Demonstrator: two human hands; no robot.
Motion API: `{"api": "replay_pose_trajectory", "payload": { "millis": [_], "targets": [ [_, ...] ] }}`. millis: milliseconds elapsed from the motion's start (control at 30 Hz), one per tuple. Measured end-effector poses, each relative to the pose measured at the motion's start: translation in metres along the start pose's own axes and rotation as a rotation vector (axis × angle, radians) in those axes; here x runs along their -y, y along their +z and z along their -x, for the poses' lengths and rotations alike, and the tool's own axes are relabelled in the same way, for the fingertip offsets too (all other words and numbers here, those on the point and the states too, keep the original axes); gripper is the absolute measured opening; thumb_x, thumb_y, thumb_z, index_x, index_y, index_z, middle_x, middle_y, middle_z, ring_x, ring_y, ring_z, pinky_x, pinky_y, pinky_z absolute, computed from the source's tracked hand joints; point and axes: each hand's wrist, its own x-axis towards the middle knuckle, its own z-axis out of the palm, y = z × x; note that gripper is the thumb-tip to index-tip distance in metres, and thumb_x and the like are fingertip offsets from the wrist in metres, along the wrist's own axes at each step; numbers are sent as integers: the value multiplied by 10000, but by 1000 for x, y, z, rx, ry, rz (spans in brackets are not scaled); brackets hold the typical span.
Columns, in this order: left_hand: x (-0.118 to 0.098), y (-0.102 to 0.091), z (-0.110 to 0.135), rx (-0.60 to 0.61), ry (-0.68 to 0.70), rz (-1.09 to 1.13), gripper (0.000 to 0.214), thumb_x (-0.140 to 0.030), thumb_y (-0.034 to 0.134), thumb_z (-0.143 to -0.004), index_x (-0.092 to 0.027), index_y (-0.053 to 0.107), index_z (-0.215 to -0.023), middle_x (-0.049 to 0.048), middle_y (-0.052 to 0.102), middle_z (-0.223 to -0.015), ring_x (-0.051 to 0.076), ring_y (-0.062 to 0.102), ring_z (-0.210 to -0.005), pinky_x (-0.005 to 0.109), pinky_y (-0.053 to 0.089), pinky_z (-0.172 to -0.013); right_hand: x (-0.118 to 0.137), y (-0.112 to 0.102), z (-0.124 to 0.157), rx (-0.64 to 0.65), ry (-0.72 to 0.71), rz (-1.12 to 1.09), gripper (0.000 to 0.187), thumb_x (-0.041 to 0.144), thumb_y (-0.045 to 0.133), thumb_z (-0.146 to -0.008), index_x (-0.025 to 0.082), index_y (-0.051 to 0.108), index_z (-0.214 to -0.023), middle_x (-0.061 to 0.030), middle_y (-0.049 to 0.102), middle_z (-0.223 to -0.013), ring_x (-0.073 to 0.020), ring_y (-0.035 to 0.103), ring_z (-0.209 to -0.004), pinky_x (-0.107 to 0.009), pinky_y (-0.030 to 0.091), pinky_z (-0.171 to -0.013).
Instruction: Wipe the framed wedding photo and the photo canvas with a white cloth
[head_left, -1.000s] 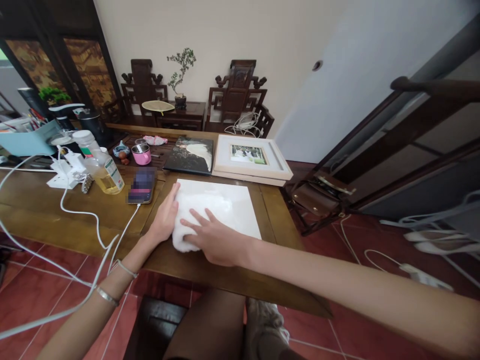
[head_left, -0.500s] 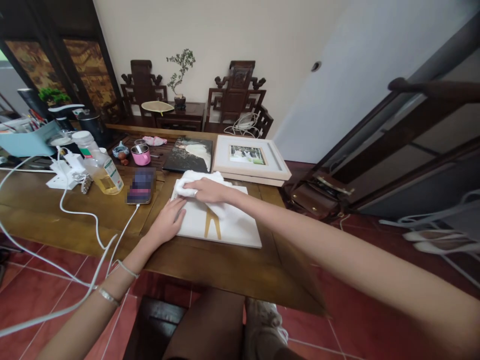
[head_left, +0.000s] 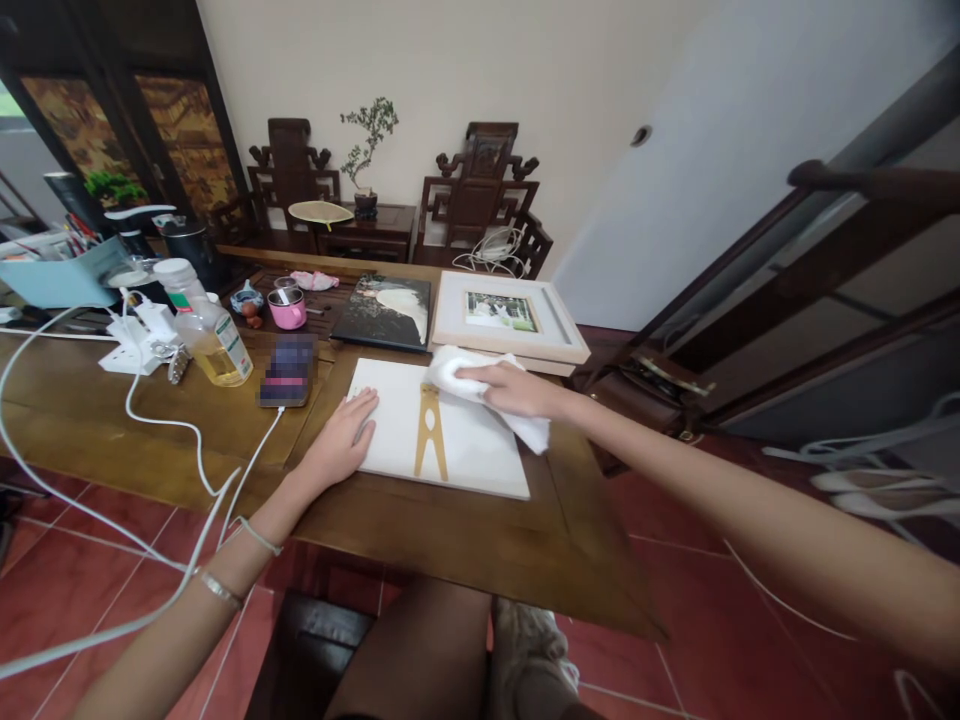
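Observation:
A white flat board with a gold clothespin-shaped mark lies on the wooden table in front of me. My left hand rests flat on the board's near-left edge, fingers stretched out. My right hand presses a crumpled white cloth onto the board's far-right part, fingers curled over it. The cloth trails toward the board's right edge.
Beyond the board lie a dark picture and a white framed photo. To the left sit a phone on a white cable, an oil bottle, a pink cup and a power strip. Carved chairs stand behind.
My right hand has swept the cloth from the board's near-left, up to its far side, then rightward, uncovering the gold mark. My left hand slid slightly further onto the board's left edge.

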Motion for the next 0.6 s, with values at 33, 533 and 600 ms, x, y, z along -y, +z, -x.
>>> {"api": "replay_pose_trajectory", "payload": {
  "millis": [33,533,600],
  "targets": [
    [0,0,0,1,0,-1,441,-253,379,-911,-140,500,-1320,139,475,-1414,241,381,-1358,496,266,-1141,-1,4,14,22,13,1,595,84,363,-743,143,526,-1312,-116,630,-1215,-265,597,-1071,-414,436,-928],
    [-1,0,-2,15,-8,-12,437,-251,383,-903,-137,518,-1303,141,475,-1414,244,382,-1358,503,263,-1138,36,5,74,224,-24,-83,647,5,418,-654,206,580,-1248,-88,402,-1464,-271,473,-1255,-451,382,-1024],
    [-1,0,-2,12,-4,-9,436,-255,383,-903,-132,522,-1298,147,476,-1412,247,383,-1357,507,263,-1137,19,9,51,181,-62,-69,642,0,398,-649,167,569,-1245,-102,469,-1415,-270,327,-1358,-482,330,-1055]
  ]
}}
